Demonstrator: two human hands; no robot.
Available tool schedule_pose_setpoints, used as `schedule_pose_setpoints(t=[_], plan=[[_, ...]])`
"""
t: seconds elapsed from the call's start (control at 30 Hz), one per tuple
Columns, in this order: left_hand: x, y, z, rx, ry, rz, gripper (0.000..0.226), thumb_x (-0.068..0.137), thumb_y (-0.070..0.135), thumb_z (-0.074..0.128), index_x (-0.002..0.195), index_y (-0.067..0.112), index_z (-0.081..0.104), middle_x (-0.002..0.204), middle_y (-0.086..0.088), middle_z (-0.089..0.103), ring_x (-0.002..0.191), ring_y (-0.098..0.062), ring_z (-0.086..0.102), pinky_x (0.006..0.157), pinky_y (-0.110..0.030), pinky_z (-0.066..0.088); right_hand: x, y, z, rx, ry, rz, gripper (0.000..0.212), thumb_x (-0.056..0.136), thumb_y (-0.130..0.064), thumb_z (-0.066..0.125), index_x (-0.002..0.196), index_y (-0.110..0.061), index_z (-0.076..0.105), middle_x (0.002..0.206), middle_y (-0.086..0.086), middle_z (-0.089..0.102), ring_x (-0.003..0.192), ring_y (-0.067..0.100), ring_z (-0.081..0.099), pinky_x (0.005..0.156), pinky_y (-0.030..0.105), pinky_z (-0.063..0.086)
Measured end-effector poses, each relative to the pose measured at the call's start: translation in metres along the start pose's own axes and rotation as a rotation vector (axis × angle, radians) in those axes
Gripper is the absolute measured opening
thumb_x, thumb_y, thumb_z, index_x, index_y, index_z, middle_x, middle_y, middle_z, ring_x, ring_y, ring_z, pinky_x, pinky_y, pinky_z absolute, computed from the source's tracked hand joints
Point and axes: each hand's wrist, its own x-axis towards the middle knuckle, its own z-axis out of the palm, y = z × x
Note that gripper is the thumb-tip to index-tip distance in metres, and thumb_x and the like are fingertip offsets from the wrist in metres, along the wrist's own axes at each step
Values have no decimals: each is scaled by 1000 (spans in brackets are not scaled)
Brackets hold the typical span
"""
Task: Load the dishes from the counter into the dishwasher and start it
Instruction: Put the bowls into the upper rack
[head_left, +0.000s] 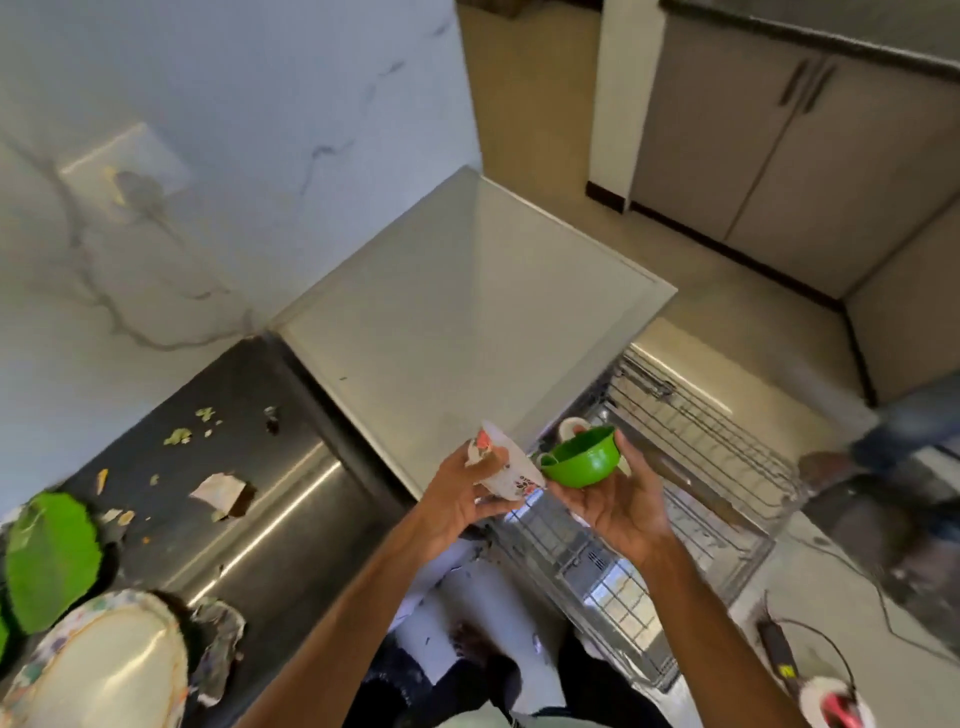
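Both forearms come up from the near edge, and each hand has a cup. Left hand (457, 499) has its fingers curled round a white floral cup (511, 475), tipped on its side with the mouth facing far-left. Right hand (618, 504) is palm-up and half closed, cradling a green cup (582, 457), thumb on the right side of its rim. The two cups are pretty much touching, held up over the pulled-out dishwasher rack (701, 441).

A white mug (571, 427) sits in that rack just behind the green one; the wire space to its right looks open. Lower rack (623, 587) shows under the wrists. The grey dishwasher top (467, 312) is right behind the hands.

Left of it the steel surface (249, 467) has food scraps (221, 491), green plates (49, 561) and a floral plate (104, 670) at the near-left corner. Floor (753, 322) to the right, with a cable (831, 623) lying on it.
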Motion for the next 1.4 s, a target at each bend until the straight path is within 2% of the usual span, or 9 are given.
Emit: schedule_pose_setpoints(t=[0.2, 0.47, 0.67, 0.83, 1.0, 1.17, 1.23, 1.33, 1.4], plan=[[68, -33, 71, 255, -101, -61, 58, 71, 26, 90, 118, 12, 59, 113, -11, 71, 105, -28, 71, 82, -49, 59, -9, -54, -76, -32, 245, -202, 65, 96, -36, 67, 145, 0, 44, 148, 31, 44, 136, 52, 42, 100, 61, 47], [193, -99, 105, 583, 23, -53, 89, 50, 51, 97, 126, 34, 53, 113, 4, 69, 101, -11, 70, 81, -38, 62, 36, -90, -165, -301, 526, -243, 61, 81, -35, 81, 134, -16, 58, 125, 15, 69, 109, 36, 69, 81, 42, 60], [291, -124, 113, 745, 132, 110, 90, 57, 38, 96, 132, 30, 47, 114, 6, 60, 97, -9, 61, 69, -18, 51, 114, -97, -212, -307, 631, -268, 46, 80, -31, 81, 121, -17, 64, 112, 10, 74, 99, 26, 72, 72, 37, 60], [355, -116, 125, 852, 266, 190, 86, 59, 30, 95, 130, 22, 47, 113, 5, 57, 97, -16, 57, 76, -24, 42, 180, -110, -229, -388, 732, -377, 80, 65, -39, 93, 133, -21, 54, 121, 6, 68, 99, 23, 73, 67, 34, 62], [406, -120, 136, 978, 385, 172, 92, 66, 33, 91, 140, 18, 41, 138, -8, 53, 123, -29, 53, 93, -35, 43, 220, -126, -232, -588, 860, -443, 102, 57, -39, 98, 141, -27, 40, 126, 2, 56, 104, 25, 66, 66, 47, 64], [426, -127, 137, 1116, 428, 106, 91, 80, 33, 82, 152, 15, 28, 153, -12, 39, 137, -31, 41, 108, -43, 36, 231, -137, -246, -916, 928, -458, 102, 61, -26, 97, 143, -24, 36, 119, 0, 50, 101, 21, 55, 37, 11, 43], [431, -126, 136, 1148, 413, 76, 92, 84, 34, 78, 155, 14, 22, 157, -13, 33, 141, -31, 36, 112, -44, 33, 234, -139, -257, -1050, 946, -490, 107, 57, -29, 98, 143, -24, 35, 122, 1, 52, 103, 22, 56, 49, 16, 52], [435, -120, 137, 1160, 372, 78, 88, 87, 29, 76, 155, 14, 23, 155, -13, 35, 140, -30, 37, 109, -42, 38, 240, -139, -266, -1173, 983, -499, 115, 46, -37, 100, 141, -28, 34, 129, 5, 56, 112, 29, 59, 81, 49, 59], [436, -118, 137, 1191, 352, 87, 86, 87, 27, 76, 155, 14, 23, 155, -12, 35, 141, -30, 36, 108, -42, 38, 246, -137, -265, -1284, 999, -507, 114, 47, -37, 100, 141, -25, 35, 134, 8, 55, 115, 31, 58, 87, 52, 57]])
